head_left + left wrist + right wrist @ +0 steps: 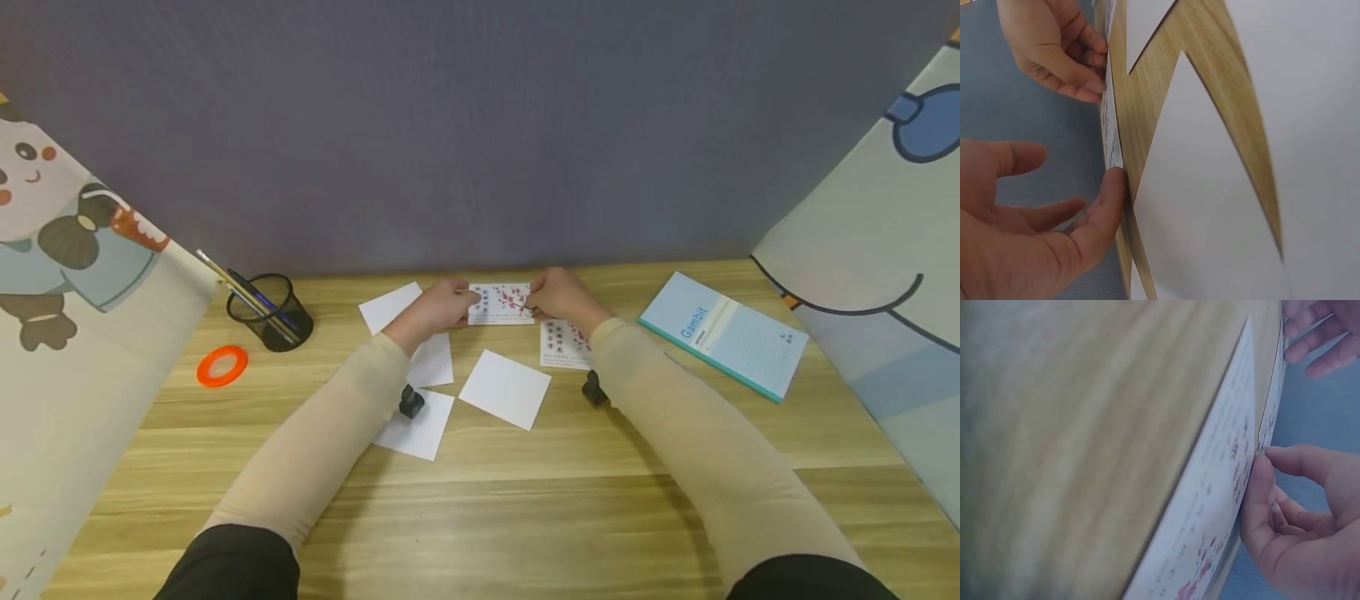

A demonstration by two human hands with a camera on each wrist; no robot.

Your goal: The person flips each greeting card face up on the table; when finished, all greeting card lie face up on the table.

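Note:
A white card printed with red blossoms and dark characters (498, 305) lies at the back of the table. My left hand (442, 305) touches its left end with one digit, the other fingers held apart from it in the left wrist view. At the card's right end, the thumb and a finger of my right hand (1304, 519) pinch the edge. A second printed card (564, 350) lies just below the right hand, partly hidden by the right forearm. Blank white cards lie nearby: one (506, 389) in the middle, others (432, 360) around the left forearm.
A black mesh pen cup (288, 329) holding pens and a pencil stands at the left, behind an orange ring (222, 366). At the right lies a light blue Gambit notebook (723, 335). A grey partition (480, 142) rises along the table's back edge.

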